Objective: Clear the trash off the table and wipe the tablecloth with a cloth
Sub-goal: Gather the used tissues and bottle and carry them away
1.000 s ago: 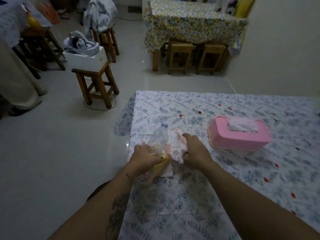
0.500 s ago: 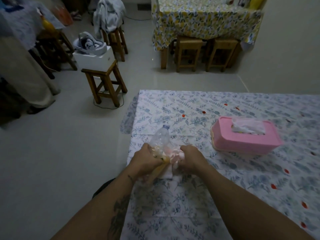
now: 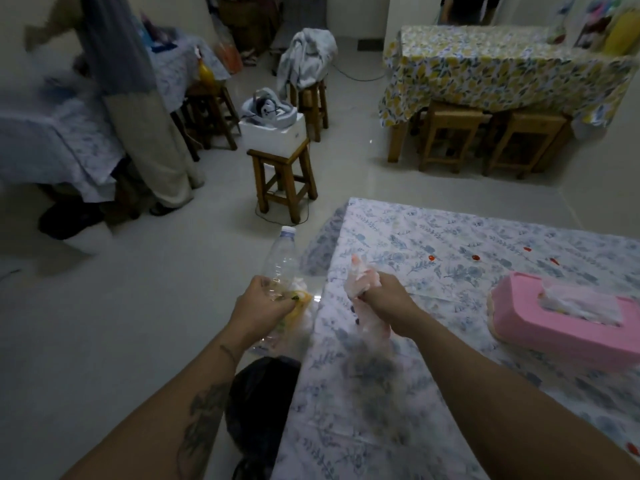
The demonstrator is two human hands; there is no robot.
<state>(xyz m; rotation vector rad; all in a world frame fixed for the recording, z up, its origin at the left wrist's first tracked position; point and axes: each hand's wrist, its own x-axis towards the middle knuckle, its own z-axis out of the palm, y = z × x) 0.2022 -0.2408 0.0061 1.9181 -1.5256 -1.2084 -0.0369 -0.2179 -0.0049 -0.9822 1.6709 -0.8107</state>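
1 bottle [image 3: 281, 261], 1 tissue box [image 3: 568, 323], 5 stools [image 3: 282, 178]

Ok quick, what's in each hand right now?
Left hand: closed on the clear plastic bottle plus some crumpled yellow and white trash, out past the table edge.
Right hand: closed on a crumpled wad of tissue, over the tablecloth.

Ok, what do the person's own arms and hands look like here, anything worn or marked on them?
Both forearms are bare, no sleeves or gloves in view. The left forearm carries a dark leafy tattoo, with a small mark near the wrist of the left hand. The right hand shows no markings.
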